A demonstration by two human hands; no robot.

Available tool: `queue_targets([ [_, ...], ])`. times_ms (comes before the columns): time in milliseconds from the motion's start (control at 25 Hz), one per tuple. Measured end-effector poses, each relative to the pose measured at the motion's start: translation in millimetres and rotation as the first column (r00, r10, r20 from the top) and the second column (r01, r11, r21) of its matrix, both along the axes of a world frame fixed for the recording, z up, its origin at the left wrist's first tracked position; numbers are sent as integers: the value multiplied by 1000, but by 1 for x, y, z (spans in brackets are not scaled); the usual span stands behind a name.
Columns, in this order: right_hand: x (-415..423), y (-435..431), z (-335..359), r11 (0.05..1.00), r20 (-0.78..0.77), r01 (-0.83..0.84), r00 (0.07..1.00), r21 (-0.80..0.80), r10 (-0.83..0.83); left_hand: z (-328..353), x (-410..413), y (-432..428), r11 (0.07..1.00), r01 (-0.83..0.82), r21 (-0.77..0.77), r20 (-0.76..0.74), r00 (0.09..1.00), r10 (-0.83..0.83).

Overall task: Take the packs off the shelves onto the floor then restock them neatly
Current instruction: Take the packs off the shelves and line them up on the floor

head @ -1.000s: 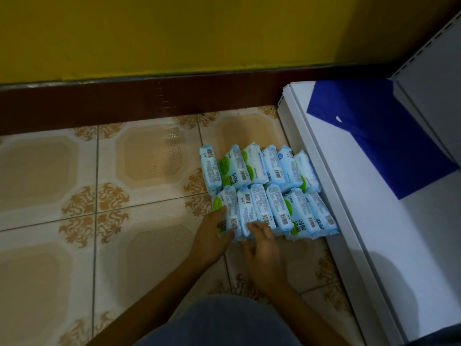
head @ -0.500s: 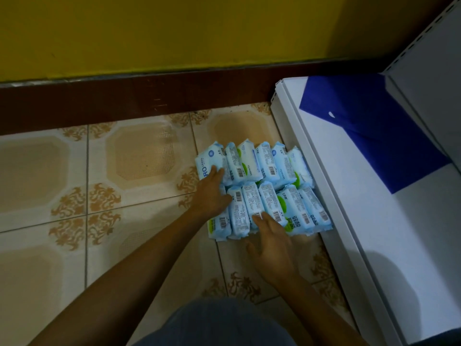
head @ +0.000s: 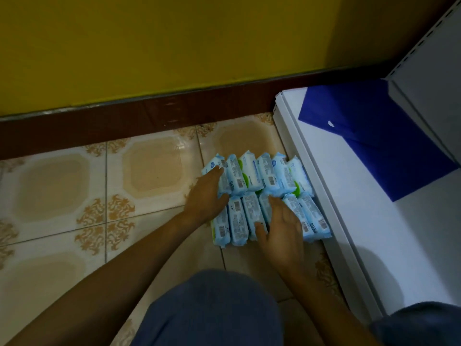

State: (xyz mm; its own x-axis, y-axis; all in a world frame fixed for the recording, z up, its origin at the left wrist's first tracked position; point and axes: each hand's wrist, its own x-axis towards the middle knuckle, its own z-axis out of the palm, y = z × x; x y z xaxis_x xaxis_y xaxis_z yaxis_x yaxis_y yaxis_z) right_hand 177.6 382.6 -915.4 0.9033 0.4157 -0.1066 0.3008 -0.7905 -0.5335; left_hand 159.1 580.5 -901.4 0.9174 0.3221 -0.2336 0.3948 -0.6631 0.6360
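Several light blue and white packs (head: 266, 174) stand on edge on the tiled floor in two tight rows, right beside the low white shelf (head: 369, 228). My left hand (head: 206, 194) lies flat against the left end of the back row, fingers spread, holding nothing. My right hand (head: 283, 229) rests on the front row (head: 237, 221). Its thumb is on one side and its fingers on the other side of a pack near the middle. That pack is mostly hidden under the hand.
A dark blue sheet (head: 374, 148) lies on the back part of the shelf. A brown skirting board (head: 119, 121) and a yellow wall close off the far side. My knee in blue cloth (head: 212, 310) is at the bottom. Patterned tiles (head: 62, 191) stretch to the left.
My left hand slid from the front row's left end up to the back row and pushed its tilted end pack upright. My right hand moved forward from the front edge onto the front row.
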Motion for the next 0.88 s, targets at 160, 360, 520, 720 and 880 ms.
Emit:
queue_targets([
  [160, 29, 3, 102, 991, 138, -88, 985, -102, 102, 107, 7, 1, 907, 199, 372, -65, 980, -188],
  [360, 39, 15, 339, 992, 437, -113, 891, -52, 125, 336, 8, -5, 800, 134, 585, 244, 911, -331],
  [520, 28, 20, 548, 991, 534, -133, 838, -10, 118, 552, 20, -4, 813, 65, 579, 453, 803, -388],
  [720, 4, -11, 735, 1000, 657, -8, 754, 20, -7, 731, 28, -22, 838, 97, 536, 609, 643, -464],
  [880, -8, -67, 817, 982, 742, 177, 650, 61, -163, 800, 44, -87, 824, 253, 507, 669, 488, -561],
])
